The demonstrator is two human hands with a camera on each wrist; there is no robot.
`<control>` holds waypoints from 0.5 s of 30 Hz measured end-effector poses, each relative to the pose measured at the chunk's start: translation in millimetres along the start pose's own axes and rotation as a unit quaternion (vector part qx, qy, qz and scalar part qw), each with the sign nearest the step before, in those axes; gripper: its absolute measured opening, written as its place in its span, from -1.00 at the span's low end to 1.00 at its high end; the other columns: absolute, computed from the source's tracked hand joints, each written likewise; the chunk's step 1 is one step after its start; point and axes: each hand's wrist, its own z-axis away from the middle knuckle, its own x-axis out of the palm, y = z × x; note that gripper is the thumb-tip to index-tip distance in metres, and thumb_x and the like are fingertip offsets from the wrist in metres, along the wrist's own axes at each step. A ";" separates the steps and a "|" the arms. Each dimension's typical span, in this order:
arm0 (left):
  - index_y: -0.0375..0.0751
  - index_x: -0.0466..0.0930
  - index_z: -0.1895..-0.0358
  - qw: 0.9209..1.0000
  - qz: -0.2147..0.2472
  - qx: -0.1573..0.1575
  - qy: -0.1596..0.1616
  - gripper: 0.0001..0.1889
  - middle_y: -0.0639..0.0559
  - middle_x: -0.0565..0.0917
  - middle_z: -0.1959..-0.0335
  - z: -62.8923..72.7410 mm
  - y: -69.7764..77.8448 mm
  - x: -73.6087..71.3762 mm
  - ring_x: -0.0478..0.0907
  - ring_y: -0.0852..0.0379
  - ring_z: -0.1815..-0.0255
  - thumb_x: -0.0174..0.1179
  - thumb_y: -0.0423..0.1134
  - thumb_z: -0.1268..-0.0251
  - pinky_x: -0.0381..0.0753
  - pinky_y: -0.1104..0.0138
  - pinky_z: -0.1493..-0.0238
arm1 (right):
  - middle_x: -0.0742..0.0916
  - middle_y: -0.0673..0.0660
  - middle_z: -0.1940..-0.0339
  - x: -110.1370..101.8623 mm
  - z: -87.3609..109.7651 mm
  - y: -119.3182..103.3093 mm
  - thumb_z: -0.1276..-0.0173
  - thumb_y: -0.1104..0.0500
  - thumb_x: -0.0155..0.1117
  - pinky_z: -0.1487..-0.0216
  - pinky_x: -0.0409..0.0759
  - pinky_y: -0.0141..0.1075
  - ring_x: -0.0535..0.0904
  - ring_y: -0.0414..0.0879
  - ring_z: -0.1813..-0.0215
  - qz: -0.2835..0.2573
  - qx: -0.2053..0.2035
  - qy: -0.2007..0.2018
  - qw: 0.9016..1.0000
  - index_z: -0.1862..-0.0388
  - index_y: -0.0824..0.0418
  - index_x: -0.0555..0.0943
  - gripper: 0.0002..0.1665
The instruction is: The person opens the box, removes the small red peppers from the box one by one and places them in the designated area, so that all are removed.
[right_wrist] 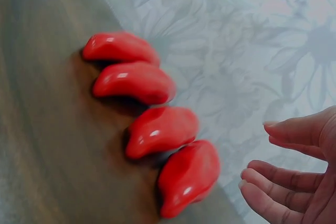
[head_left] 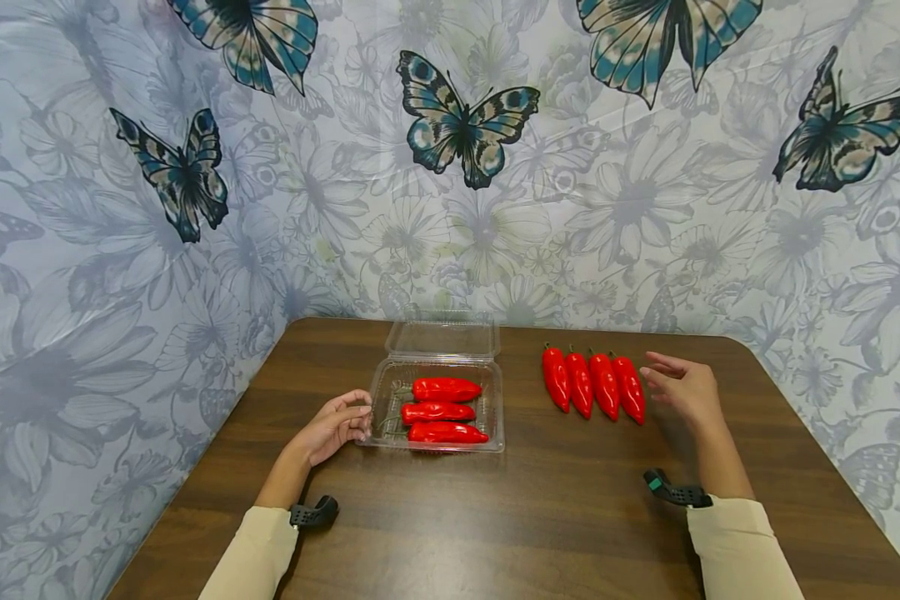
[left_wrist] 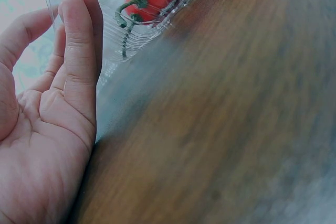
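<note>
A clear plastic clamshell box (head_left: 497, 417) stands with its lid (head_left: 442, 337) tipped back, holding three red peppers (head_left: 442, 412) laid crosswise. At its left wall is my left hand (head_left: 336, 429), palm turned inward, thumb and nearly straight fingertips right at the rim. In the left wrist view, green stems (left_wrist: 125, 17) show beside those fingers. To the right, several more red peppers (head_left: 579, 385) lie side by side in a slanting row, stems away from me. My right hand (head_left: 686, 390) hovers just right of the end pepper (right_wrist: 190, 177), thumb and fingers apart with nothing between them.
Everything stands on a brown wood-grain table (head_left: 570, 500) with rounded far corners. A pale floral backdrop (head_left: 630, 217) with butterflies rises behind its back edge. Black straps (head_left: 678, 492) circle both wrists, below cream sleeves (head_left: 742, 542).
</note>
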 end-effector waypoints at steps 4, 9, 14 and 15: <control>-0.10 0.49 0.04 1.000 0.002 0.000 -0.003 -0.78 0.07 0.66 0.36 -0.1 -0.4 -0.1 0.67 0.17 0.37 -0.14 -0.45 -0.62 0.69 0.38 0.29 | 0.60 0.52 -0.22 -1.5 4.2 -13.5 -0.48 0.02 0.31 0.22 0.75 -0.22 0.73 -0.26 0.23 0.010 -0.022 -0.003 1.000 -0.39 0.35 0.48 -0.35; -0.10 0.49 0.04 1.000 0.002 -0.004 0.003 -0.79 0.07 0.66 0.37 0.1 0.0 0.0 0.67 0.17 0.39 -0.13 -0.44 -0.62 0.69 0.37 0.29 | 0.63 0.47 -0.20 -2.3 9.0 -31.7 -0.48 -0.03 0.30 0.30 0.71 -0.38 0.61 -0.49 0.30 0.031 -0.047 -0.009 0.998 -0.39 0.33 0.50 -0.35; -0.09 0.49 0.05 1.000 0.002 -0.008 0.012 -0.80 0.07 0.66 0.38 0.0 0.5 0.5 0.67 0.17 0.39 -0.11 -0.43 -0.62 0.69 0.38 0.29 | 0.66 0.45 -0.18 -2.3 14.9 -47.9 -0.48 -0.06 0.30 0.30 0.71 -0.40 0.63 -0.46 0.26 0.050 -0.072 -0.016 0.996 -0.38 0.33 0.51 -0.34; -0.09 0.49 0.05 1.000 0.001 -0.008 0.011 -0.80 0.07 0.66 0.38 0.1 0.4 0.4 0.67 0.17 0.39 -0.12 -0.43 -0.62 0.69 0.38 0.29 | 0.66 0.46 -0.18 -2.0 16.6 -51.2 -0.49 -0.05 0.29 0.30 0.70 -0.40 0.64 -0.45 0.25 0.052 -0.078 -0.018 0.995 -0.37 0.34 0.51 -0.35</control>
